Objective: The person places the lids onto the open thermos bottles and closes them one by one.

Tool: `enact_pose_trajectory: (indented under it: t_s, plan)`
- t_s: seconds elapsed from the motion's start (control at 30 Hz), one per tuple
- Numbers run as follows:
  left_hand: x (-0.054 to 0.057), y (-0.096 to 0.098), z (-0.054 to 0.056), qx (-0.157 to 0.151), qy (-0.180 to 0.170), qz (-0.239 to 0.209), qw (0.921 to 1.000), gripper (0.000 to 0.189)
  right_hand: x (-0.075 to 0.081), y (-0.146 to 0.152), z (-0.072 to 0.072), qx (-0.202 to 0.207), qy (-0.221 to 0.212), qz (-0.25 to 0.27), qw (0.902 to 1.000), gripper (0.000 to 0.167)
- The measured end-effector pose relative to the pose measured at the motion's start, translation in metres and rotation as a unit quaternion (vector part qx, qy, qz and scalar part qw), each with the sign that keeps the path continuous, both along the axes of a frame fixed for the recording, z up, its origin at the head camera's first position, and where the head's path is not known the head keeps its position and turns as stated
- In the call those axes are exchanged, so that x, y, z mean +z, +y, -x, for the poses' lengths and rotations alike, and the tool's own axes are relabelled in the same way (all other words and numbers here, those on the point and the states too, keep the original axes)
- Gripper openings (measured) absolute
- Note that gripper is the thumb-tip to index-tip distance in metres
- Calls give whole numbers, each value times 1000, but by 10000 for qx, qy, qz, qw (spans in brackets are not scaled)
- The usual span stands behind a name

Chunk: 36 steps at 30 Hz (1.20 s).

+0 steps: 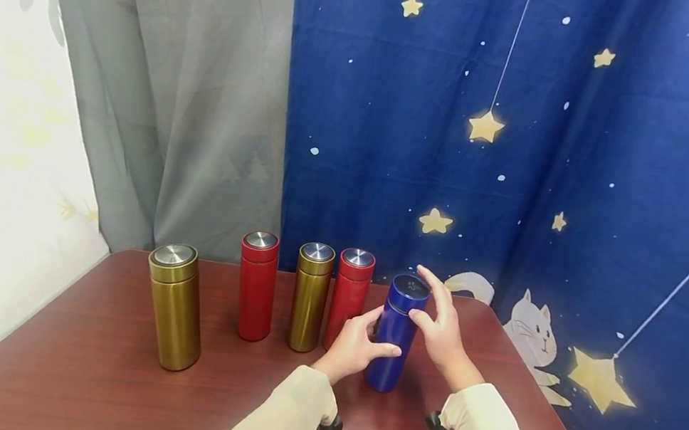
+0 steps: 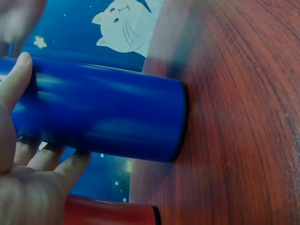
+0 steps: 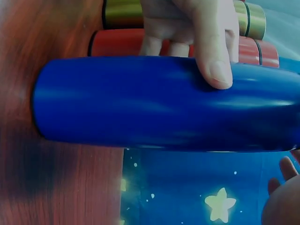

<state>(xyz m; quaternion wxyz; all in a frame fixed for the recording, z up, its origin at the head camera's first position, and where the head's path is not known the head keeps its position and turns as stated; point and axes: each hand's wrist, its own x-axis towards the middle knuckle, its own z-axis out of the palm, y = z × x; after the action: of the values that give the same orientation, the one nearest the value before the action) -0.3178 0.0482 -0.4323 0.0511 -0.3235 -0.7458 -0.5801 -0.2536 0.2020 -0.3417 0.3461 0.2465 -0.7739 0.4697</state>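
Note:
A blue thermos bottle [image 1: 392,339] is upright at the right of the table, with a dark round top. My left hand [image 1: 355,347] grips it around the middle; the left wrist view shows the thumb [image 2: 18,77] on one side and several fingers on the other. Beside the lid is my right hand [image 1: 442,327], its fingers raised and spread and its thumb at the lid's lower edge. Only part of that right hand [image 3: 286,197] appears in the right wrist view. Whether the bottle's base touches the table I cannot tell.
Left of the blue bottle stand a red thermos [image 1: 350,284], a gold thermos [image 1: 308,311], another red thermos [image 1: 255,297] and, farthest left, a wider gold thermos [image 1: 178,320]. All are on the reddish-brown table [image 1: 103,393]. A blue star-patterned curtain [image 1: 379,140] hangs behind.

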Motion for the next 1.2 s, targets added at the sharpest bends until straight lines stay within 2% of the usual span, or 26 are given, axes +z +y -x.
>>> enact_pose_trajectory:
  t_s: [0.07, 0.13, 0.37, 0.47, 0.6, 0.83, 1.07, 1.2]
  plan:
    - [0, -1, -1, -18, -26, -6, 10000, 77, 0, 1, 4, 219, -160, -144, 9995, 55]
    - [0, -1, -1, -29, -33, -3, 10000, 77, -2, 4, 9, 227, -177, -217, 9994, 52]
    - [1, -1, -1, 64, 20, 49, 10000, 78, -24, 20, 33, -199, 256, -500, 9982, 52]
    - [1, -1, -1, 61, 4, 71, 10000, 77, -25, 22, 34, -412, 323, -629, 9966, 52]
    - [0, 0, 0, 9, 1, 26, 10000, 76, -25, 19, 32, -889, 230, -681, 9934, 53]
    - [0, 0, -1, -77, 147, -88, 9998, 75, -25, 1, 33, -1605, 162, -540, 9854, 57]
    - [-1, 0, 1, -24, 224, -44, 9997, 76, -22, -12, 34, -1805, -264, -396, 9824, 66]
    - [-1, 0, 2, -54, 248, -34, 9997, 75, -23, -8, 36, -1751, -17, -673, 9822, 61]
